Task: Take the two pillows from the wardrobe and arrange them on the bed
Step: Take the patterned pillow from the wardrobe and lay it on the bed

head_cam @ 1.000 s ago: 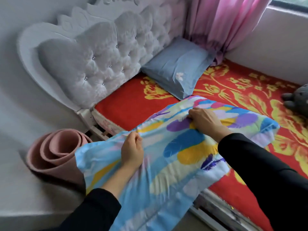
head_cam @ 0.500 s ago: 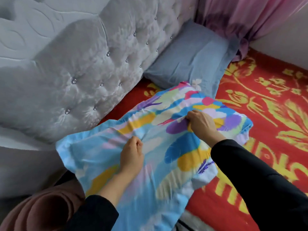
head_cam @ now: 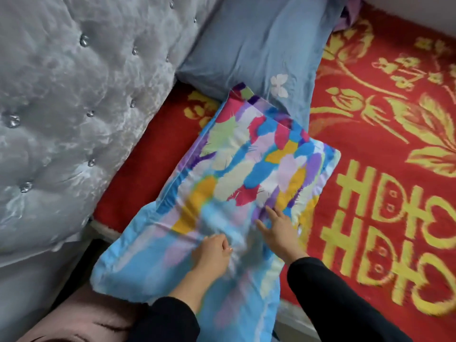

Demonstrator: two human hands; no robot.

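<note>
- The colourful pillow (head_cam: 237,188) lies on the red bed cover (head_cam: 385,169), its long axis running from us diagonally up toward the blue pillow (head_cam: 259,45) at the headboard (head_cam: 74,95).
- Its far corner overlaps the blue pillow's near edge; its near end hangs off the bed's edge toward us.
- Our left hand (head_cam: 212,255) pinches the cover cloth near the pillow's middle, fingers clenched on a fold.
- Our right hand (head_cam: 278,230) rests flat on the pillow, fingers spread and released, gripping nothing.
- Both hands sit at the near half, so most of the pillow lies ahead of the fingers.
- We judge the next move is a push up along that axis toward the headboard; the right hand is slightly nearer.
</note>
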